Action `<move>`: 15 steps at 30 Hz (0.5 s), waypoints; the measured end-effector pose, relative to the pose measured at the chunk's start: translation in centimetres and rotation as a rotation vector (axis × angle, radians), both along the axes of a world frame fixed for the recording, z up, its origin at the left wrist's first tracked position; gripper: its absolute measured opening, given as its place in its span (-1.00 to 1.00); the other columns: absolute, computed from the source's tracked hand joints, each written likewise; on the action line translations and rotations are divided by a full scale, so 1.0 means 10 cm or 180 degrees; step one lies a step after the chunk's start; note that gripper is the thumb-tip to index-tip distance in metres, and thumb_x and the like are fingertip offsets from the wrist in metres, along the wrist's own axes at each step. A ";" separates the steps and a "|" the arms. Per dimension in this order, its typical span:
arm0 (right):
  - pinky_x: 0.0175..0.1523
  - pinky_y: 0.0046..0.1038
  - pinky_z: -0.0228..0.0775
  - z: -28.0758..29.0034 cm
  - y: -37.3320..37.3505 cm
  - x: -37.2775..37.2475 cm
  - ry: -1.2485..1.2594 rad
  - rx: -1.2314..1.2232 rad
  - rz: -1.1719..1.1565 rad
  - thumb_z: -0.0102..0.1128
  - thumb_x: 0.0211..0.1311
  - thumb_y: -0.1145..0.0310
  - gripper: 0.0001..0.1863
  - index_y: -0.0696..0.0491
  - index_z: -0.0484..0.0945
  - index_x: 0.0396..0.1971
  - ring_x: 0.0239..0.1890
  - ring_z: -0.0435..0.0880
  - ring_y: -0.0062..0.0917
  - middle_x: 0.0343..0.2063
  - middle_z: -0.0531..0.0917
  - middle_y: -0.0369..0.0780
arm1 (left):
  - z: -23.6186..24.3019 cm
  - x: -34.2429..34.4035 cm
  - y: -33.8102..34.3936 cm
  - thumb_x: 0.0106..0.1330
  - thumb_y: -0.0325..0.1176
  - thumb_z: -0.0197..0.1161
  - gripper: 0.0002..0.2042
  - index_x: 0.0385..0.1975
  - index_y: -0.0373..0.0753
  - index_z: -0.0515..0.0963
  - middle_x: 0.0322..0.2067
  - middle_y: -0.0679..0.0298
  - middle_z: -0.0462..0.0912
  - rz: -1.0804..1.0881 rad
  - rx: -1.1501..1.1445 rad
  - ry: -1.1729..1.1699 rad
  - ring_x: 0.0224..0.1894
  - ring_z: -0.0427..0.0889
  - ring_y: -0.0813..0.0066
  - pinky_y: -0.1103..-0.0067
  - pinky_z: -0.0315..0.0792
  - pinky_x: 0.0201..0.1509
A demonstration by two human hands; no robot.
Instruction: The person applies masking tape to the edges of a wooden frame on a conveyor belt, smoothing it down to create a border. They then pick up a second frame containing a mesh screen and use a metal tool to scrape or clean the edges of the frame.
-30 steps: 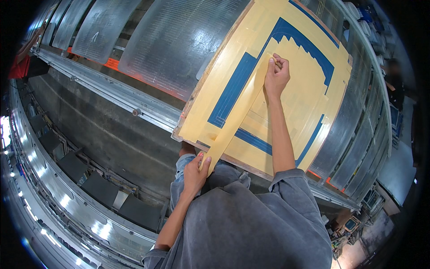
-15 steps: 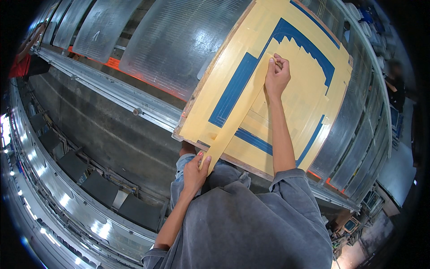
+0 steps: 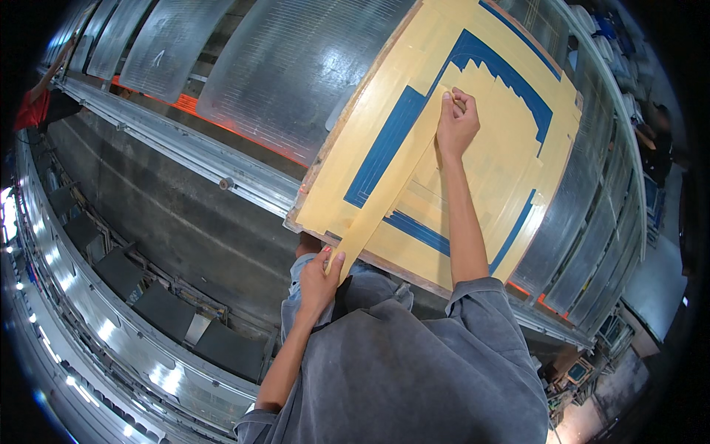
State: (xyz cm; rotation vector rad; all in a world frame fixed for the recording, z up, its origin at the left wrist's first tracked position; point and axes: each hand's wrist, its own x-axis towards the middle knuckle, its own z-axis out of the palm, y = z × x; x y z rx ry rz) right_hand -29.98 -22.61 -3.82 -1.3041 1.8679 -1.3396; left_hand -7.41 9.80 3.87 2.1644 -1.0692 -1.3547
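Note:
A long strip of pale yellow tape (image 3: 371,220) stretches taut between my two hands across a framed panel (image 3: 319,211). My left hand (image 3: 318,287) pinches its near end just off the panel's near edge. Higher up, my right hand (image 3: 458,126) pinches the far end over the panel's middle. Yellow strips cover most of the panel, with blue areas showing between them. The tape runs beside a long blue rectangle (image 3: 388,148) on the left. Whether the tape touches the surface along its length I cannot tell.
Glossy translucent panels (image 3: 288,66) lie on metal rails (image 3: 185,148) to the left, and more lie to the right. A dark floor (image 3: 177,200) shows beyond the rails. A person in red (image 3: 33,111) stands at the far left, another in dark clothing (image 3: 654,148) at the right.
My left hand has shifted slightly up and left, carrying the near end of the tape toward the blue rectangle. My right hand has barely moved.

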 end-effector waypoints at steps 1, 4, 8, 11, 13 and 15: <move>-0.01 -0.38 0.63 0.01 0.01 0.00 -0.0042 -0.0010 -0.0032 0.28 0.39 0.33 -0.78 0.16 0.56 -0.15 -0.11 0.83 -0.34 0.03 0.75 -0.07 | -0.01 0.00 0.02 0.46 -0.05 0.23 -0.61 -0.18 -0.33 0.70 -0.42 -0.09 0.73 -0.0022 -0.0039 -0.0037 -0.34 0.75 -0.05 0.26 0.54 -0.25; -0.01 -0.38 0.63 0.06 0.02 0.03 -0.0096 -0.0022 -0.0063 0.26 0.41 0.31 -0.78 0.15 0.54 -0.14 -0.10 0.83 -0.31 0.05 0.74 -0.07 | 0.07 -0.03 -0.03 0.45 -0.04 0.23 -0.61 -0.18 -0.32 0.70 -0.41 -0.12 0.72 -0.0066 -0.0092 -0.0106 -0.33 0.74 -0.10 0.24 0.53 -0.26; 0.02 -0.35 0.63 0.03 0.02 0.00 -0.0007 0.0012 -0.0033 0.24 0.43 0.30 -0.79 0.13 0.53 -0.14 -0.06 0.82 -0.29 0.08 0.72 -0.07 | 0.03 -0.06 0.01 0.45 -0.03 0.23 -0.61 -0.20 -0.32 0.70 -0.43 -0.12 0.71 -0.0018 0.0051 0.0040 -0.33 0.73 -0.12 0.22 0.53 -0.26; 0.05 -0.32 0.62 0.08 0.04 0.03 0.0040 0.0104 -0.0097 0.23 0.43 0.30 -0.79 0.13 0.53 -0.14 -0.03 0.81 -0.28 0.10 0.71 -0.08 | -0.01 -0.09 0.04 0.46 -0.04 0.23 -0.61 -0.21 -0.32 0.70 -0.44 -0.10 0.72 -0.0049 0.0123 0.0046 -0.34 0.73 -0.11 0.22 0.54 -0.26; 0.06 -0.30 0.62 0.10 0.04 0.05 0.0060 0.0164 -0.0152 0.23 0.42 0.30 -0.79 0.12 0.53 -0.14 -0.02 0.81 -0.27 0.10 0.71 -0.08 | -0.04 -0.11 0.05 0.46 -0.05 0.23 -0.61 -0.22 -0.33 0.70 -0.44 -0.08 0.73 -0.0046 0.0110 0.0065 -0.34 0.74 -0.10 0.23 0.54 -0.25; 0.07 -0.29 0.62 0.11 0.04 0.06 0.0056 0.0203 -0.0202 0.23 0.42 0.29 -0.79 0.12 0.53 -0.14 -0.02 0.81 -0.26 0.11 0.70 -0.08 | -0.08 -0.12 0.08 0.46 -0.06 0.22 -0.61 -0.22 -0.35 0.69 -0.44 -0.08 0.73 0.0026 0.0062 0.0154 -0.34 0.74 -0.09 0.24 0.55 -0.24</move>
